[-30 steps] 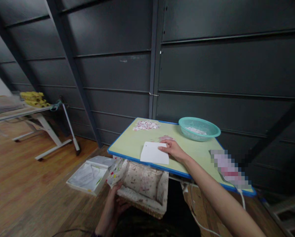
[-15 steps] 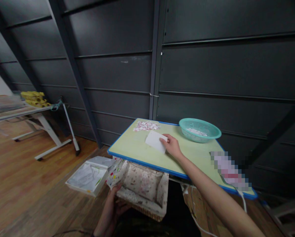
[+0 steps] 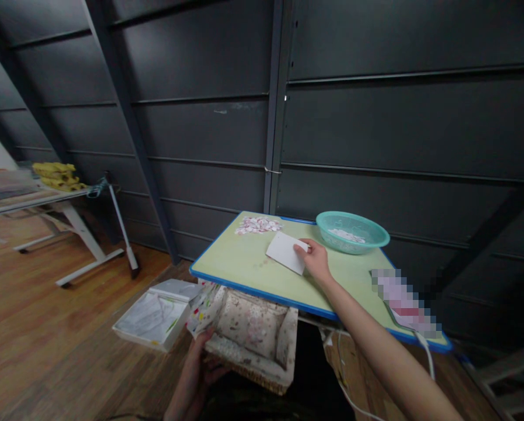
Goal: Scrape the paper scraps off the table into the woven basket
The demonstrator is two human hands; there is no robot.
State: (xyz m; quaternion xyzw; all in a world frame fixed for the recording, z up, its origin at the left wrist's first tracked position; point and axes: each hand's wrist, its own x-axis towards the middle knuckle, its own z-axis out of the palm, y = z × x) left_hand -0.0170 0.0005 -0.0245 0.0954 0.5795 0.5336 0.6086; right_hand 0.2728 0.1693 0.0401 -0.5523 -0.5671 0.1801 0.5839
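White card [image 3: 284, 251] pinched at its right end by right hand [image 3: 316, 261], fingers closed, thumb on top, seemingly so the long edge is left free; held over table [image 3: 226, 251], contact unclear. Lined basket [image 3: 244, 356] gripped by left hand [image 3: 197, 363], thumb at rim, fingers curled beneath, presumably for support, opening set just below table's near edge.

Bare right forearm [image 3: 378, 342], bare fingers [image 3: 301, 252], clothing [image 3: 316, 365] — dark
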